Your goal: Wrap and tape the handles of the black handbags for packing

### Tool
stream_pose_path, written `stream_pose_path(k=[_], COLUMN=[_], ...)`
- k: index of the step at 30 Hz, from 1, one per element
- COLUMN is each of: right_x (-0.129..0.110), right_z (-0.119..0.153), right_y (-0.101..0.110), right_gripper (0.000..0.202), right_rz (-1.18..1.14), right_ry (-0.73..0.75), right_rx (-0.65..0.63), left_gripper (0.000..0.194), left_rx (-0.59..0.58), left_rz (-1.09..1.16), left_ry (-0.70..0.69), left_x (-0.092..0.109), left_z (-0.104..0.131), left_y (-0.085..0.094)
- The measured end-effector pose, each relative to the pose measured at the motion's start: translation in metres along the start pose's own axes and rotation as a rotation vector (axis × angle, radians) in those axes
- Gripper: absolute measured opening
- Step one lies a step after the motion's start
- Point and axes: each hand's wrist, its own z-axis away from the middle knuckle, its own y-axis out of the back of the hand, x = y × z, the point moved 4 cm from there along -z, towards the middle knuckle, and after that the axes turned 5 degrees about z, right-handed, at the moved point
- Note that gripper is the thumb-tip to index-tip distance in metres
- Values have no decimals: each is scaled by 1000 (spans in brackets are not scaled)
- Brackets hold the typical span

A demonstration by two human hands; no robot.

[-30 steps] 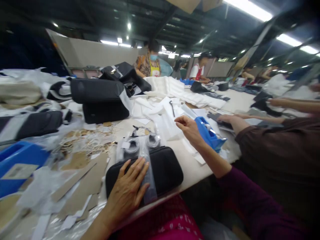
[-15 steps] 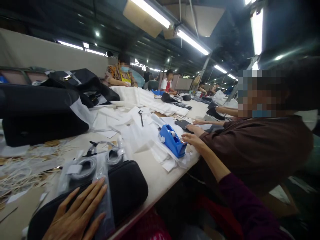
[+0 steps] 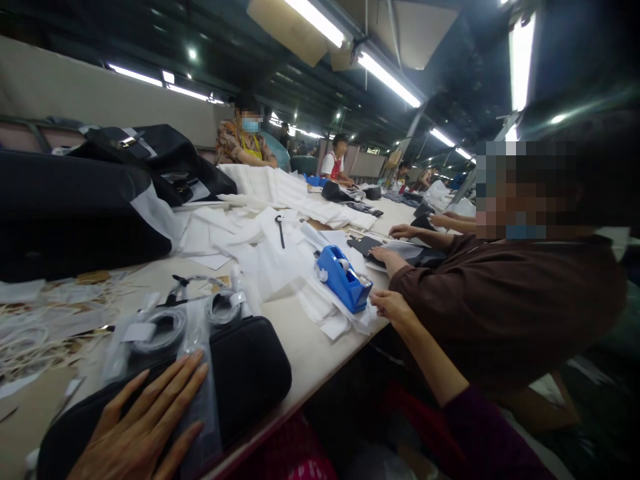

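My left hand [image 3: 145, 420] lies flat with fingers spread on a black case [image 3: 250, 367], pressing a clear plastic wrap [image 3: 200, 393] against its top. Coiled cables in clear bags [image 3: 163, 330] sit along the far side of the case, partly on it. My right hand [image 3: 395, 307], in a purple sleeve, is just off the cutter end of a blue tape dispenser [image 3: 345, 280]. Its thumb and forefinger are pinched together; whatever is between them is too small to make out. The dispenser stands on white foam sheets.
At my right, a co-worker in brown [image 3: 500, 300] handles a dark flat piece [image 3: 365, 247] close to my right hand. Large black bags [image 3: 70, 207] stand at the left above loose cords [image 3: 45, 333]. White sheets [image 3: 265, 260] cover the table's middle.
My right hand has drawn back from the dispenser's cutter toward me, its fingers now pinched. My left hand stays flat on the wrapped case. The view has shifted slightly.
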Motion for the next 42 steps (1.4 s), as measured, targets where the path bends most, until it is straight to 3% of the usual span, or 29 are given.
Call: stream_pose_path(k=[2,4,5,7,10,13,15,18,20,23,30,37,40,42], right_x=[4,-9,-23,-68,-147,-206,-226,-237,-239,-243,-238,-236,-240,-241], right_z=[9,23,31,51,98,144,162,175,179,186,196,193,181,171], right_y=[0,-2,-7,-31,-94,-167,-212,-263,-282,-294,-303,-301,-305,-310], right_gripper=[12,8,4,6,15,18,17,19,19,18,16,11,30,43], right_rz=[95,224,293,517,586,593,688,924,1076,1226,1321,1238,1214,1205], right_ry=[-3,50,112,429,964,1262,1371,1479,1518,1566,1740,1831,1797,1773], right_rx=[31,32,4,-117,-544,-928,-1083,-1191,-1195,-1147,-1059,-911,-818,-843], left_gripper=[69,67,64,60,55,54,54,54,53,52,55,55,55,55], left_rx=[-48,-101,-135,-192,-239,-245,-238,-212,-191,-172,-214,-240,-257,-264], left_rz=[-45,-68,-67,-47,23,97,128,145,147,158,185,171,154,135], left_ry=[-18,-8,8,46,133,188,202,220,229,231,214,211,211,208], left_x=[2,7,10,15,18,19,19,17,16,15,15,14,14,13], left_z=[2,3,3,2,1,2,4,6,7,7,8,8,8,7], left_y=[0,4,8,14,19,21,21,22,23,23,19,18,19,20])
